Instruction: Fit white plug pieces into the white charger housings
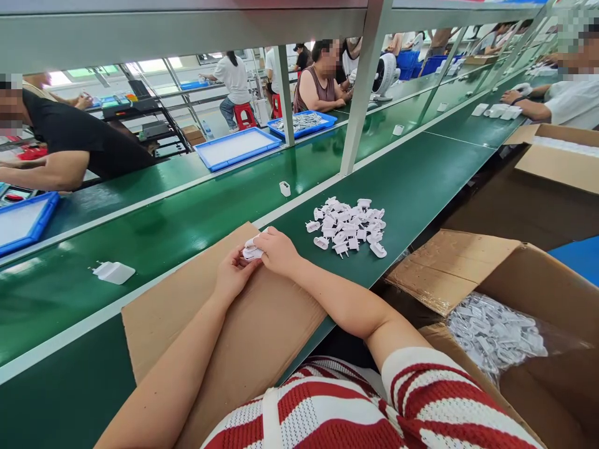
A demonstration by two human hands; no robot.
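Both hands meet over a sheet of brown cardboard (262, 324) laid on the green work surface. Between them is a white plastic charger housing (253, 252), partly covered by the fingers. My left hand (233, 274) grips it from the near left side, thumb and fingers closed. My right hand (279, 251) closes on it from the right and above. Just beyond my right hand lies a pile of small white plug parts (349, 224), some with pins showing.
On the green conveyor belt (178, 218) lie a white plug charger (113, 272) and another white charger (285, 189). A metal post (362, 93) rises beyond the pile. At right stands an open carton (435, 268) with bagged white parts (496, 330). Blue trays (238, 148) and co-workers line the far side.
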